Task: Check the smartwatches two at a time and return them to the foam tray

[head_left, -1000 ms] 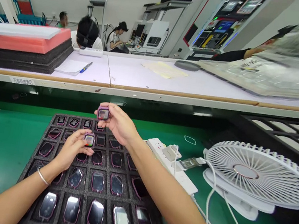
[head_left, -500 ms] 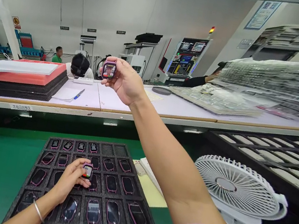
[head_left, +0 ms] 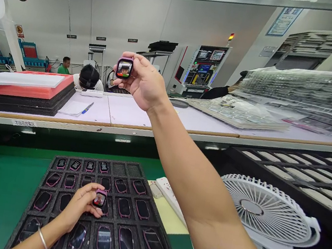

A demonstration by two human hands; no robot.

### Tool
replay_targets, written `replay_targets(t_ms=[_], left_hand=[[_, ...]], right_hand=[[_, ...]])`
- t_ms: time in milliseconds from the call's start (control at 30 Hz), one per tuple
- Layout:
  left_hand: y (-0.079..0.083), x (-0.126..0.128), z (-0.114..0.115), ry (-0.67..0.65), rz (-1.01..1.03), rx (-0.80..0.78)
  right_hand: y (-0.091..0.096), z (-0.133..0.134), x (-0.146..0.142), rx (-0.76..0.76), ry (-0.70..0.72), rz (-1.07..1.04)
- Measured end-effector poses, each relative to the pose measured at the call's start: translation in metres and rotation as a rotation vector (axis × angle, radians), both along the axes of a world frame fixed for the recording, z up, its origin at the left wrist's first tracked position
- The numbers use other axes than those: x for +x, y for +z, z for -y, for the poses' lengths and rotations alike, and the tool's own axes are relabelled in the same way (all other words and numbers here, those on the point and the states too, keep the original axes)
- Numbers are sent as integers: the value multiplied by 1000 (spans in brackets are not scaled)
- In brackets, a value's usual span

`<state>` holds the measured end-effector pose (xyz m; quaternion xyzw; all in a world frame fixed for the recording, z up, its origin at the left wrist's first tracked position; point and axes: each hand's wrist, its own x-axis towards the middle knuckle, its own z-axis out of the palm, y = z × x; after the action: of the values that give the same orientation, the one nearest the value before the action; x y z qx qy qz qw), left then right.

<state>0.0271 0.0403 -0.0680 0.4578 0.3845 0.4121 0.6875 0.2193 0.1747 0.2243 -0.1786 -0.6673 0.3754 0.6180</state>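
My right hand [head_left: 144, 81] is raised at arm's length and pinches a small pink smartwatch body [head_left: 124, 68] whose lit screen faces me. Low on the left, my left hand [head_left: 80, 206] grips a second pink watch body [head_left: 100, 198], screen also lit, just above a black foam tray [head_left: 49, 232]. The tray's pockets hold several more pink-edged watch bodies with dark screens. A silver bangle sits on my left wrist.
A white desk fan [head_left: 268, 216] stands to the right on the green mat, with a white power strip [head_left: 170, 195] beside the tray. Behind is a white bench with stacked foam sheets [head_left: 22, 89], a pen and plastic trays. Several people work in the background.
My right hand has lifted its watch from just above the tray to head height. My left hand stays low over the tray, its watch tilted slightly. The camera has tipped upward.
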Motion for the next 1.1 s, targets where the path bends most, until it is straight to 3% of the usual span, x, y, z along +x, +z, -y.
replay_targets(t_ms=[400, 700, 967, 1100], left_hand=[[16, 3, 4, -37, -3, -22], [14, 3, 4, -58, -32, -39], [8, 0, 0, -90, -2, -17], [16, -3, -2, -12, 35, -16]], right_hand=[[-8, -4, 3, -15, -12, 0], [-18, -6, 1, -57, 25, 26], [-35, 10, -9, -151, 118, 32], [-57, 23, -12, -223, 184, -31]])
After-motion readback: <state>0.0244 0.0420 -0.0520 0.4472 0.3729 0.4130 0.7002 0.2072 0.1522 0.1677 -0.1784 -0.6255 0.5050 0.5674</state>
